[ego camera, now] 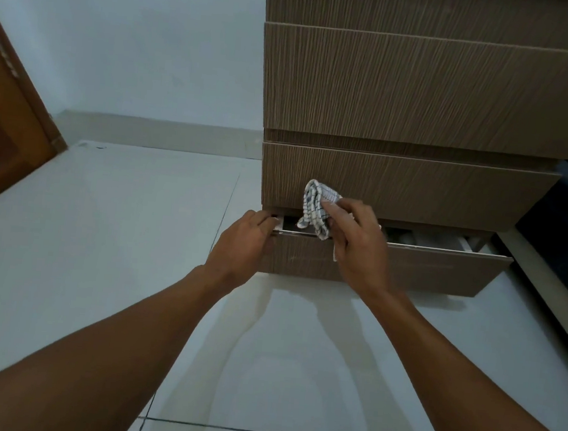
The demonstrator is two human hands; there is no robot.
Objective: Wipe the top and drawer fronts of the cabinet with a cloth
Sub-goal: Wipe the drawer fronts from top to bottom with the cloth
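Currently, at far left of frame, a brown door (5,129); pale tiled floor (102,233) across the lower half. Centre: left hand (244,242), fingers curled over the top left edge of the bottom drawer (391,266), which stands pulled out. Just right of it, right hand (352,242) holds the checked cloth (317,208) bunched against the drawer front above. Cloth judged light, soft, floppy; best gripped wadded in the palm. Cabinet (424,90) fills upper right.
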